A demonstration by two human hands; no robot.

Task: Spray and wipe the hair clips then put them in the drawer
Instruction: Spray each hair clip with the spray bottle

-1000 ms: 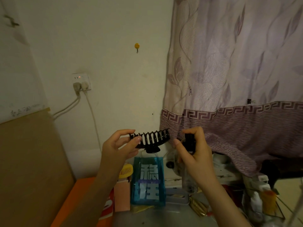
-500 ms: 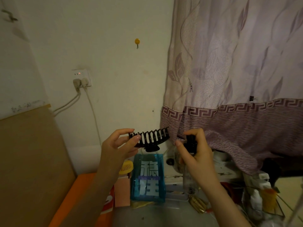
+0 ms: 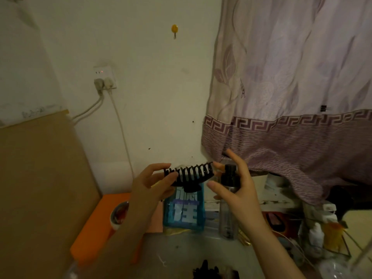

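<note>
hair clip left of spray bottle | curtain behind

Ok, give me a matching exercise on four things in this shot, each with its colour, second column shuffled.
Things:
1. hair clip
2. wall hook
3. box at lower left
4. packet under the clip

Colours:
a. orange
b. blue
c. black
d. yellow

Pairs: 1-c, 2-d, 3-a, 4-b

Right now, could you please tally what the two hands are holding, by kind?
Hair clips: 1, black, pinched by the left hand
Spray bottles: 1, held by the right hand
Total: 2
</note>
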